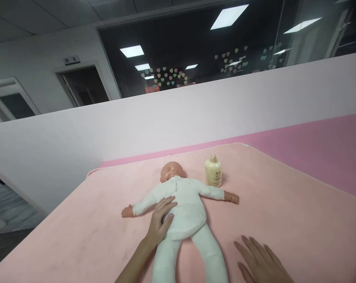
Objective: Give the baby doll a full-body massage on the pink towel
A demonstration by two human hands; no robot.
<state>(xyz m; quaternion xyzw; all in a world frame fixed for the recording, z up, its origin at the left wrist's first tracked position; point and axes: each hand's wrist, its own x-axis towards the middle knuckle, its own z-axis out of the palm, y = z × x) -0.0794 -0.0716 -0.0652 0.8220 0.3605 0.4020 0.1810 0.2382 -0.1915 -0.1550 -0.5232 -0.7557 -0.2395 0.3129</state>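
A baby doll (185,212) with a white cloth body and brown head, hands and arms spread lies on a pink blanket (107,236). Its head is turned to the left, and its feet fall outside the picture. My left hand (161,220) rests on the left side of the doll's torso, fingers stretched out. Off to the right of the doll's legs, my right hand (259,259) is spread open over the blanket and holds nothing. Near the doll's right-side arm stands an upright cream pump bottle (213,172) with small dark print.
A white low wall (166,122) runs behind the padded surface, with a pink mat (322,153) along the right and back. Beyond it are dark glass with heart stickers (168,76) and a doorway (85,86). Grey floor (11,204) shows at the lower left.
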